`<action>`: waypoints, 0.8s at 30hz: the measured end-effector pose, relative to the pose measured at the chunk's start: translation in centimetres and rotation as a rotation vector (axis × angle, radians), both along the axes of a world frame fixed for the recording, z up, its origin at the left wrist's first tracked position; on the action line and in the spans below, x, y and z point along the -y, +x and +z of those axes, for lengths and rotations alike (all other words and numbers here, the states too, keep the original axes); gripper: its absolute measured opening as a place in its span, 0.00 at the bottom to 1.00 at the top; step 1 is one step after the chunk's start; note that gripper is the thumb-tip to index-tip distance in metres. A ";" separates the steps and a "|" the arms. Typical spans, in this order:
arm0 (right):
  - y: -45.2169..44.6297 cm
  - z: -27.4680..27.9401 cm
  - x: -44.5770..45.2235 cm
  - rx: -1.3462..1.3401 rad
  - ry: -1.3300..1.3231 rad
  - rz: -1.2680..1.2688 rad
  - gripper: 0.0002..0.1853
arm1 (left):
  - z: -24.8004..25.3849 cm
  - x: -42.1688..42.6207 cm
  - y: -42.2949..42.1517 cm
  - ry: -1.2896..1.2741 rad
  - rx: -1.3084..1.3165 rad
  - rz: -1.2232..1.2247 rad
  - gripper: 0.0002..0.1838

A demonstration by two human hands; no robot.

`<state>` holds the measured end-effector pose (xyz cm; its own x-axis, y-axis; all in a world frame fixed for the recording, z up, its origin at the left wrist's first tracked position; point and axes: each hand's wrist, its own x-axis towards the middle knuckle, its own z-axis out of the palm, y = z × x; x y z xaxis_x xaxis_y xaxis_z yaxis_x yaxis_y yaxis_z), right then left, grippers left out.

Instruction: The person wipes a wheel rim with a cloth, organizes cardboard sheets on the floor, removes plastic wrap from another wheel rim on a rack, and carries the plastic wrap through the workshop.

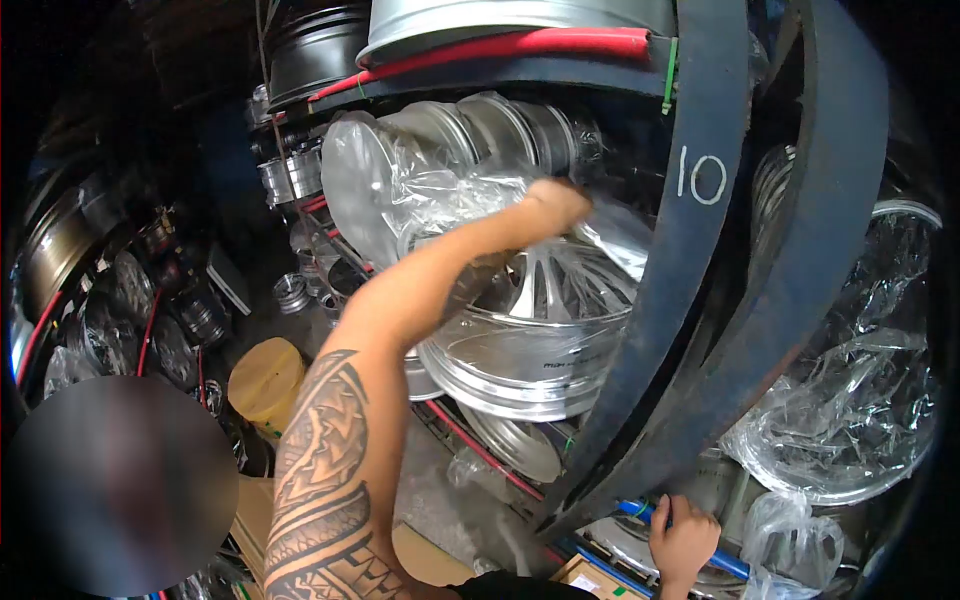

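My left hand [558,206], slightly smeared by motion, is closed on clear plastic wrap [610,240] above a silver alloy wheel [520,375]. The wheel's spokes show below the wrist, and its polished rim faces me on the rack. My tattooed left forearm hides part of the wheel. Low on the right, my right hand [685,538] has its fingers curled over a blue rail [728,565]. A crumpled clear plastic bag [790,545] hangs beside that hand.
A dark metal post [690,240] marked "10" stands right of the wheel. Plastic-wrapped wheels [360,185] line the shelf behind, and a red-padded bar [520,45] crosses above. Another wrapped wheel [850,370] stands at right. A yellow-brown round package [268,385] sits at left; a blurred patch covers the lower left.
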<state>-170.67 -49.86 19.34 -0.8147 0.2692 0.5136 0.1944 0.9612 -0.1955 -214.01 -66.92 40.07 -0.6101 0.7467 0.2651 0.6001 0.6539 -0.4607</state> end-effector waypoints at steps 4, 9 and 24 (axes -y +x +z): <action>0.2 0.0 -0.3 0.009 0.052 0.028 0.12 | 2.9 5.0 3.9 -0.147 -0.149 0.099 0.07; 0.5 0.1 -0.6 0.025 0.042 0.095 0.13 | 3.1 16.5 6.3 -0.060 -0.434 -0.001 0.07; 1.2 -0.3 -1.6 0.010 0.159 0.300 0.12 | -16.2 54.7 27.8 1.020 -0.283 0.452 0.22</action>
<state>-169.51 -48.21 18.99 -0.8505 -0.0664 0.5218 -0.1007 0.9942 -0.0377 -186.18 -121.59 23.87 -0.5892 -0.1660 0.7907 0.1756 0.9290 0.3258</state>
